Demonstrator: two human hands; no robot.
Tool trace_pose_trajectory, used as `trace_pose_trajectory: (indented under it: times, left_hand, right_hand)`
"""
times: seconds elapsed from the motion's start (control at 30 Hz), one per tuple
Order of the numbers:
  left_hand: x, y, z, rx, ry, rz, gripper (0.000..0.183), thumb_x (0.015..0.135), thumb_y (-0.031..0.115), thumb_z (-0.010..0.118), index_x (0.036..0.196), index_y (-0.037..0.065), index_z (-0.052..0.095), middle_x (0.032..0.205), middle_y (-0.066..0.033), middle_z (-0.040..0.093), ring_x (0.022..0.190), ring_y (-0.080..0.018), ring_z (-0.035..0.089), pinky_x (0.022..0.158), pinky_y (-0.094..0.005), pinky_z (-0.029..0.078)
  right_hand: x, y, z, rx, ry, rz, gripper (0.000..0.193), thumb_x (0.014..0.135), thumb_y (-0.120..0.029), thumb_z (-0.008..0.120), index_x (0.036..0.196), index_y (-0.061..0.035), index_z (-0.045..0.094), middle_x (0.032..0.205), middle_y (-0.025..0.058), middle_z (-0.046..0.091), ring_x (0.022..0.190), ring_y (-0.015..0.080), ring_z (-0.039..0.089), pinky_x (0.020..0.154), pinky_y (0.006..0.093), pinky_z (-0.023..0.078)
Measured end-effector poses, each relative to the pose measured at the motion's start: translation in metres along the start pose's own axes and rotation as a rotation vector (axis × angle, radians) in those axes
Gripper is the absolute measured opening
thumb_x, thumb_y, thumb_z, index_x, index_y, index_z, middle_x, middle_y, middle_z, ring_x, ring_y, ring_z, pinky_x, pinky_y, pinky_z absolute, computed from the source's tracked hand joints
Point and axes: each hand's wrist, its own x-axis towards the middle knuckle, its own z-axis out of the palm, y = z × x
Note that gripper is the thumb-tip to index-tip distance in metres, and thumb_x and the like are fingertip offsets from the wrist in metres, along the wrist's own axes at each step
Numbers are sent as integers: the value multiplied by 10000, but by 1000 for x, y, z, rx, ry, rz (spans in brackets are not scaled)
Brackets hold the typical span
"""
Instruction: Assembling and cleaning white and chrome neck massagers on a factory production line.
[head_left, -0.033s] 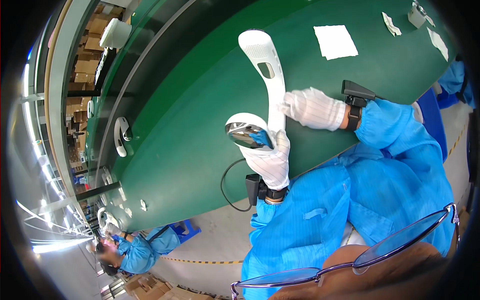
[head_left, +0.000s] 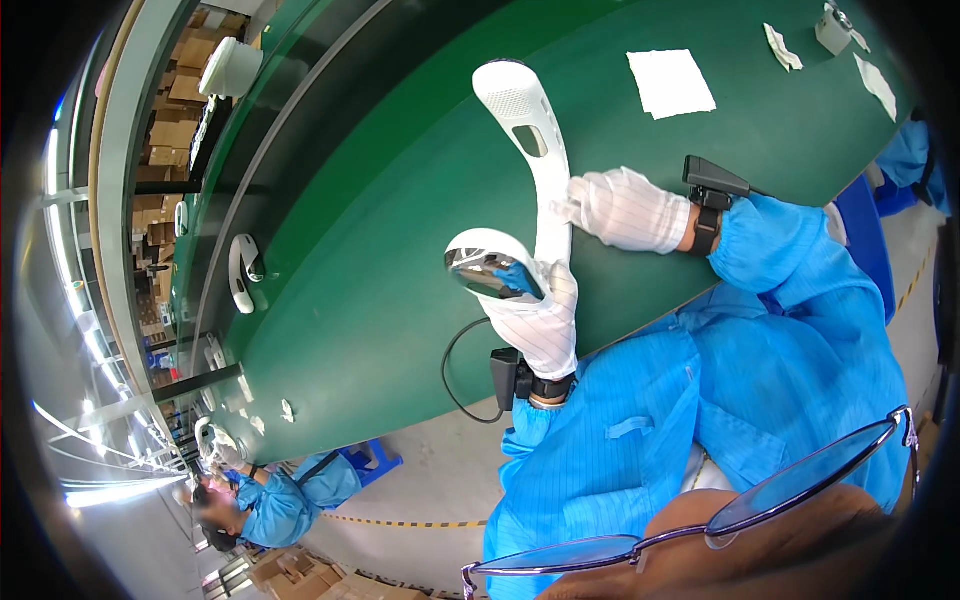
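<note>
My left hand, in a white striped glove, grips a curved white plastic device by its near end. A glossy dark oval panel in a white rim faces up beside that hand. The device's far end has a dotted grille and a rectangular cutout, held out over the green tabletop. At the device's right edge is my gloved right hand, its fingers pinched together against the middle of the body. Whatever those fingertips may hold is hidden.
A flat white cloth lies at the far right, with crumpled white pieces and a small grey object beyond. Another white device stands at the left. A co-worker in blue sits at the lower left near a metal frame.
The white device has shifted very slightly left in my left hand. My right hand has moved up a little along its edge.
</note>
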Motion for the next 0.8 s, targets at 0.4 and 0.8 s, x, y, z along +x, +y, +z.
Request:
trace_pose_trajectory:
  times: [0.4, 0.8]
  left_hand:
    - [-10, -16, -6, -99, -40, 85, 335, 667, 117, 835, 919, 68, 619, 936, -85, 627, 842, -257, 640, 780, -389, 511]
    - [-25, 9, 20, 67, -100, 654, 304, 698, 111, 821, 883, 76, 583, 779, -70, 621, 703, -273, 630, 728, -425, 542]
  right_hand:
    - [-29, 13, -19, 366, 52, 25, 174, 895, -131, 556, 1028, -63, 646, 805, 77, 568, 633, 234, 602, 508, 354, 505]
    - [-14, -1, 3, 65, 185, -23, 347, 890, -145, 538, 1209, -34, 618, 956, 77, 604, 742, 200, 610, 567, 337, 502]
